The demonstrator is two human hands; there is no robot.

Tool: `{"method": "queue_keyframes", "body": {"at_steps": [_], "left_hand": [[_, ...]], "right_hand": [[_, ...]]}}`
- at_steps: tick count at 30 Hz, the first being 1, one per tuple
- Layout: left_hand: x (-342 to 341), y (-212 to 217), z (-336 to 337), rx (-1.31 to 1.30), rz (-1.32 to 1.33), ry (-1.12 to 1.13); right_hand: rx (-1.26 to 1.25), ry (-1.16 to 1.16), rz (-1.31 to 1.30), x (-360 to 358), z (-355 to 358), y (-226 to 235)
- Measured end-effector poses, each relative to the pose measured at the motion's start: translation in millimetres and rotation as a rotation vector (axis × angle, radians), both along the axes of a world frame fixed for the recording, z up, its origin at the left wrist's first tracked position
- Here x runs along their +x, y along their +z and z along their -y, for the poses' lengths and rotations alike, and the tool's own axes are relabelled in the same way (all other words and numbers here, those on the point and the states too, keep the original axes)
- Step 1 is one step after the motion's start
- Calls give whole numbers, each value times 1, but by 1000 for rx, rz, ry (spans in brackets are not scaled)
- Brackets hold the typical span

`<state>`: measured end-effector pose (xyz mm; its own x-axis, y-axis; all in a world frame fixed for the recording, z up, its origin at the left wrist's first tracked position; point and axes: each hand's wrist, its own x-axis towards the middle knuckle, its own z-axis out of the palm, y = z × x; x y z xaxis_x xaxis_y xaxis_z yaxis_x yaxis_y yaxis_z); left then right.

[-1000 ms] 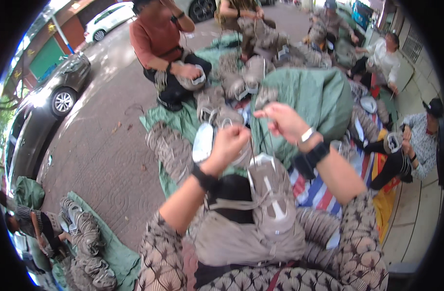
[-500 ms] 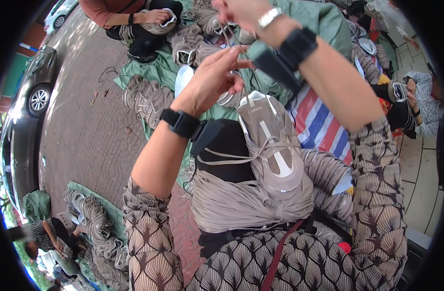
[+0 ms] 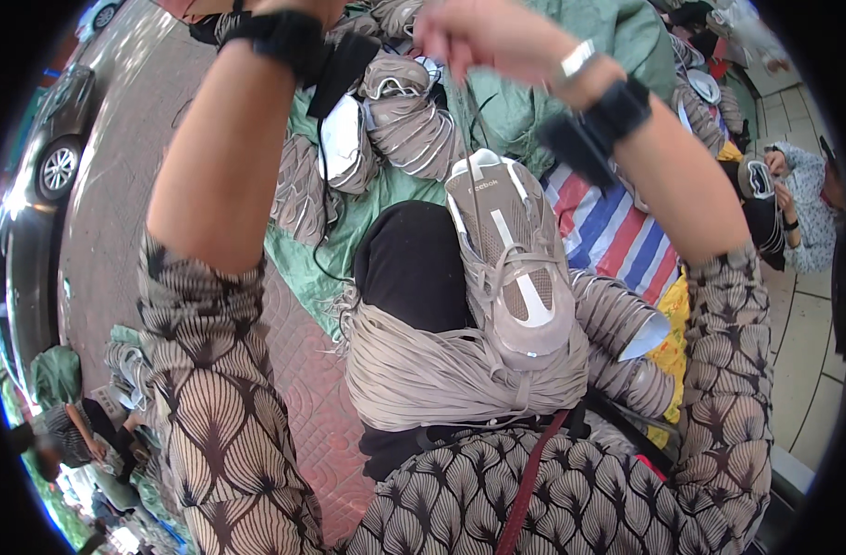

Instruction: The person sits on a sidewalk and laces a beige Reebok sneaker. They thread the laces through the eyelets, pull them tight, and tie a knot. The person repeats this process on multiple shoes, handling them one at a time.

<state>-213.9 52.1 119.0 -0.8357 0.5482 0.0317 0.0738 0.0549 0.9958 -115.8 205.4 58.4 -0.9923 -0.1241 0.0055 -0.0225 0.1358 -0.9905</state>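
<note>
A taupe sneaker with white stripes rests on my lap, its toe toward me. Its lace is threaded through the lower eyelets and runs taut from the heel end up to my right hand. The fingers of that hand are pinched on the lace, slightly blurred. My left hand is stretched far out to the upper left; the top edge cuts it off, so its fingers are hidden. A thick bundle of matching laces lies across my thighs, beside my black-clad knee.
Several lace-wrapped sneakers lie ahead on a green sheet. More wrapped shoes sit at my right by a striped sheet. A co-worker sits at far right, others at lower left. A parked car stands left.
My left hand has swung up and left, away from my right hand. The loose lace loop beside the sneaker has been drawn in. My right hand stays high, still on the lace.
</note>
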Motion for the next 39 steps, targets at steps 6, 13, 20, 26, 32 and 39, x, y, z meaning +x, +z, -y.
{"method": "queue_keyframes", "body": {"at_steps": [6,13,20,26,32,39], "left_hand": [[93,-96,37,-265,-504,-224],[192,-123,69,-482,-651,-574],[194,-109,63,-418,-785,-492],[205,-122,31,-367,-755,-522],[233,-110,45,-282,-882,-715],[271,-119,68,-261,-1029,-836]], "right_hand": [[-252,-246,43,-55,-57,26],[-283,-262,85,-40,-46,19],[-202,-223,111,-32,-67,26],[-201,-202,140,-34,-54,29],[0,-82,117,-54,-52,23],[845,-162,-417,-105,-65,0]]}}
